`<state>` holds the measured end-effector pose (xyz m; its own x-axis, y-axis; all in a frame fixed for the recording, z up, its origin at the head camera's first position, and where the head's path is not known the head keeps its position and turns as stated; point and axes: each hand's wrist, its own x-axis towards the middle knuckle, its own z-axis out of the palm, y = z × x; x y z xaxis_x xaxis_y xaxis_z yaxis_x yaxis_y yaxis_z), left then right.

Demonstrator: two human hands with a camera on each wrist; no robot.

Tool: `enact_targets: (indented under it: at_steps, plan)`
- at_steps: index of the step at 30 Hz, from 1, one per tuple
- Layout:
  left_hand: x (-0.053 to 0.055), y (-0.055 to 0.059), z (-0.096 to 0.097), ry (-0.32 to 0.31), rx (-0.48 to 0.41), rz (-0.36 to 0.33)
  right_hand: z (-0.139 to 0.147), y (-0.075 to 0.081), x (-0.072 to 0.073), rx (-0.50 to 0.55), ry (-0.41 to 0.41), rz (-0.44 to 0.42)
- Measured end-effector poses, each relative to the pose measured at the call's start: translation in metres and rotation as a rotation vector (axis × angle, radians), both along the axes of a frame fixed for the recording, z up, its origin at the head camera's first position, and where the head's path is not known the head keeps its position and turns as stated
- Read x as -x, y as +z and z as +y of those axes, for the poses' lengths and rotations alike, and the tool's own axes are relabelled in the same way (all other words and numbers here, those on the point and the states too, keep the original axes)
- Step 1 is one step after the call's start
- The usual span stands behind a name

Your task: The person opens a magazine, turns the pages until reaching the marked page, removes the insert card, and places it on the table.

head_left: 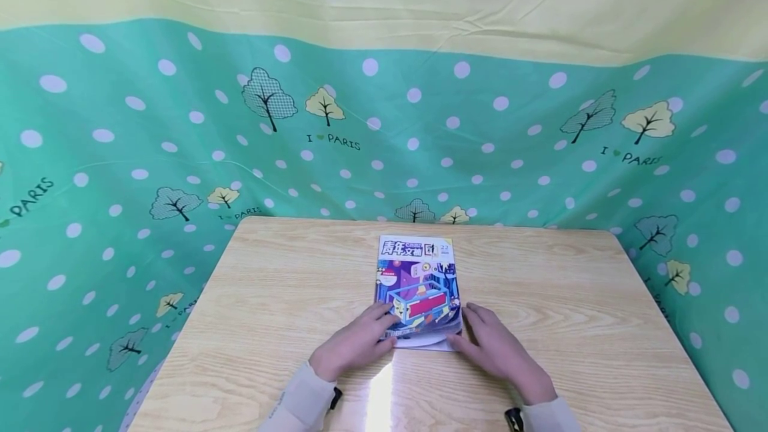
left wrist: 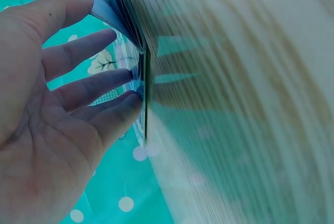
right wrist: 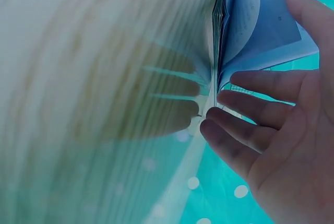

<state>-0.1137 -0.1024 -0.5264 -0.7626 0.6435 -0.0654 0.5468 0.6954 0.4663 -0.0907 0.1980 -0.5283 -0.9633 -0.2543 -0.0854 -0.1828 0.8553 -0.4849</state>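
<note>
A magazine (head_left: 418, 292) with a colourful illustrated cover lies front up on the wooden table, its lower pages and cover slightly lifted and bowed. My left hand (head_left: 357, 340) is at its lower left side, fingers extended along the edge, with the thumb near the bottom corner. On the other side, my right hand (head_left: 497, 347) has its thumb at the lower right corner and its fingers beside the right edge. In the left wrist view, the left hand's fingertips meet the side of the magazine (left wrist: 112, 7). The right wrist view shows fanned pages of the magazine (right wrist: 269, 28) near the right thumb.
The light wooden table (head_left: 288, 272) spreads out around the magazine. A green and yellow curtain (head_left: 324, 179) with dots and trees hangs behind and at both sides. A bright strip of glare (head_left: 379, 399) lies on the tabletop between the forearms.
</note>
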Motion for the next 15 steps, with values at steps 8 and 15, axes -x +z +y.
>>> enact_targets:
  at_steps: [8, 15]
  plan:
    - [-0.001, -0.001, 0.001, 0.005, -0.009, 0.025, -0.007, 0.002, 0.001, 0.033, 0.021, 0.066]
    - [-0.004, -0.001, 0.002, 0.008, 0.032, 0.022, -0.019, 0.005, 0.005, 0.090, 0.062, 0.109]
